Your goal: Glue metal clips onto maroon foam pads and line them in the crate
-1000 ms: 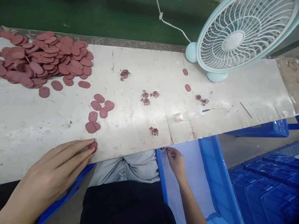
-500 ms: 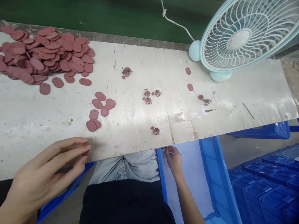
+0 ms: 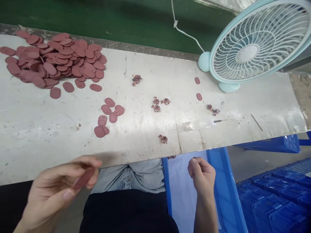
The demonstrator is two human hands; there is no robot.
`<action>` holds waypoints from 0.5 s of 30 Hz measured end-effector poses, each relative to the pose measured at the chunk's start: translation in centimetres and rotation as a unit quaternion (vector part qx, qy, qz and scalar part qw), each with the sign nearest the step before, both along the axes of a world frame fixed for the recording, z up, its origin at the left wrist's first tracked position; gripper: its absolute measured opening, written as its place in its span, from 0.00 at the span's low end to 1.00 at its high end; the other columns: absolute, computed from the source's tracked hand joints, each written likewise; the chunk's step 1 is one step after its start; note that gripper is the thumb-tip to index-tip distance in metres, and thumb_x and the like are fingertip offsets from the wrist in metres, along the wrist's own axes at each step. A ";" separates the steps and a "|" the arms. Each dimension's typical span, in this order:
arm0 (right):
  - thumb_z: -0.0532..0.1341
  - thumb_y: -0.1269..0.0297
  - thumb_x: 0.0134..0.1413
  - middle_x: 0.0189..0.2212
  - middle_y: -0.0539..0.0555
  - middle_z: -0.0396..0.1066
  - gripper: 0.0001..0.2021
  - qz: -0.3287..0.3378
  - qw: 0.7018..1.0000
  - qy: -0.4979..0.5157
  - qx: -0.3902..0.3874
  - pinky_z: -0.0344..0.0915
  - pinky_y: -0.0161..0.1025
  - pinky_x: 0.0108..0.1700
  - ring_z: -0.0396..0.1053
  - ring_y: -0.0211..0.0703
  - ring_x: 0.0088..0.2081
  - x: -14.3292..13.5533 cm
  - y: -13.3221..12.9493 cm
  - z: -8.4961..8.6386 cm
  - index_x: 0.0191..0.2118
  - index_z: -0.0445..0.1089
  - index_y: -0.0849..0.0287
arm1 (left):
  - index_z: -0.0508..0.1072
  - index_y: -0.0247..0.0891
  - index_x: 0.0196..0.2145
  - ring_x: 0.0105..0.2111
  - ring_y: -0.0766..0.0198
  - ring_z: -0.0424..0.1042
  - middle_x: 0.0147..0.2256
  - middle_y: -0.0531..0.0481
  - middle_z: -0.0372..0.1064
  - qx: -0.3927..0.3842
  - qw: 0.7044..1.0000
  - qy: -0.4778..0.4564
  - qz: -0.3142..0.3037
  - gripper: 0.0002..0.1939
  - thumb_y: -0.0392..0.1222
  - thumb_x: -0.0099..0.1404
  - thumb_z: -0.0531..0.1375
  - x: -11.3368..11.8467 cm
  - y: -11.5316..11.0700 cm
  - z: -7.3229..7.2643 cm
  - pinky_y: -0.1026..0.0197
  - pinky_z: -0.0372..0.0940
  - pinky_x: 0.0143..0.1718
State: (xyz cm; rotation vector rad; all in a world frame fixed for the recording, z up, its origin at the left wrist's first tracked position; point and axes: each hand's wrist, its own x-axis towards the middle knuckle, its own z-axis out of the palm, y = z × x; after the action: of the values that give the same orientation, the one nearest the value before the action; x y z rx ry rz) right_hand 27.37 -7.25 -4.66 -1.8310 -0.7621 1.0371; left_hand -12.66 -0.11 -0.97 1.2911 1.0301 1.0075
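Observation:
My left hand (image 3: 58, 187), off the table's front edge, pinches a reddish-brown oval disc (image 3: 84, 178) between thumb and fingers. Over the paper-lined blue crate (image 3: 186, 191), my right hand (image 3: 202, 174) is closed with its fingers curled, and nothing shows in it. A small brown horse figurine (image 3: 171, 157) lies in the crate beside the table edge, apart from that hand. Another horse figurine (image 3: 163, 139) rests on the table near the front. Several loose oval discs (image 3: 113, 117) lie ahead of my left hand.
A large heap of discs (image 3: 60, 61) covers the table's back left. More figurines (image 3: 156, 108) are at mid-table. A clear bottle with a needle tip (image 3: 201, 124) lies to the right. The pale blue fan (image 3: 247, 53) stands back right. Blue crates (image 3: 279, 191) fill the lower right.
My right hand has let go of the figurine in the crate and moved right. My left hand has drawn down toward me, bringing the disc into clear sight. The view has shifted slightly.

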 end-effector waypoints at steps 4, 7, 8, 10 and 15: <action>0.44 0.27 0.56 0.20 0.43 0.57 0.37 0.049 0.979 0.190 0.064 0.44 0.31 0.09 0.45 0.31 0.13 -2.1 5.0 3.2 0.41 0.73 0.55 | 0.80 0.49 0.47 0.25 0.65 0.73 0.43 0.45 0.79 -0.124 0.962 -0.232 -0.071 0.12 0.43 0.67 0.62 3.9 0.1 0.2 0.63 0.72 0.23; 0.43 0.35 0.64 0.30 0.47 0.64 0.35 0.022 0.828 0.539 0.153 0.54 0.26 0.11 0.53 0.30 0.18 -2.9 10.0 3.3 0.60 0.62 0.58 | 0.82 0.48 0.44 0.27 0.65 0.75 0.41 0.45 0.80 -0.243 0.915 -0.316 -0.062 0.10 0.45 0.64 0.66 6.1 -0.4 0.6 0.65 0.72 0.26; 0.48 0.42 0.67 0.32 0.48 0.65 0.30 0.014 0.734 0.657 0.170 0.60 0.25 0.14 0.57 0.30 0.20 -2.9 11.4 3.2 0.63 0.58 0.59 | 0.82 0.48 0.43 0.29 0.65 0.76 0.41 0.45 0.80 -0.277 0.899 -0.335 -0.054 0.10 0.45 0.63 0.67 6.7 -0.6 0.6 0.67 0.73 0.27; 0.54 0.55 0.67 0.32 0.47 0.64 0.22 0.010 0.595 0.784 0.175 0.67 0.26 0.20 0.60 0.32 0.23 -2.8 13.3 3.0 0.62 0.57 0.58 | 0.83 0.46 0.43 0.32 0.65 0.78 0.42 0.45 0.81 -0.328 0.869 -0.368 -0.036 0.11 0.43 0.61 0.68 7.5 -1.1 0.7 0.69 0.73 0.30; 0.54 0.64 0.65 0.25 0.45 0.58 0.06 0.000 0.617 0.763 0.194 0.66 0.27 0.20 0.58 0.33 0.22 -3.7 12.8 4.0 0.41 0.68 0.52 | 0.83 0.41 0.43 0.35 0.67 0.80 0.45 0.45 0.81 -0.388 0.828 -0.406 0.001 0.12 0.39 0.60 0.69 9.3 -1.4 0.8 0.72 0.73 0.36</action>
State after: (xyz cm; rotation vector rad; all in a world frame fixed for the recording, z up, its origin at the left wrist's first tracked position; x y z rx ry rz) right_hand 23.65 5.51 -0.66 -0.1166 0.1433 1.7279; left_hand -3.33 -1.51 -0.13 0.1266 0.6287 0.8568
